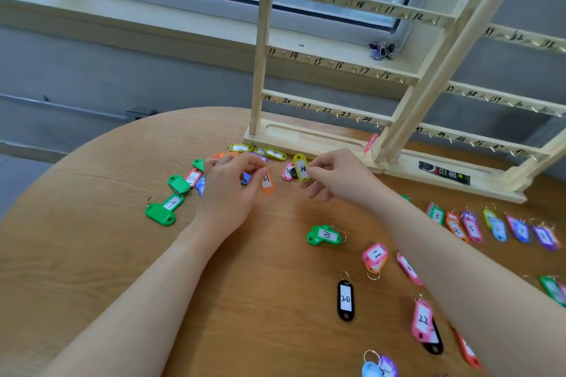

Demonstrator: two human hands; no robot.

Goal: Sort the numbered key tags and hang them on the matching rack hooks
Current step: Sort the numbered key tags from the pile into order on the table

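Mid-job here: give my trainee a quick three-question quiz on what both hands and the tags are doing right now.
1. True or false: the left hand pinches an orange tag.
2. What colour is the tag in the right hand? A) black B) yellow C) pink
3. Fill in: the black tag on the table reads ___.

Key: 1 true; 2 B, the yellow tag; 3 20.
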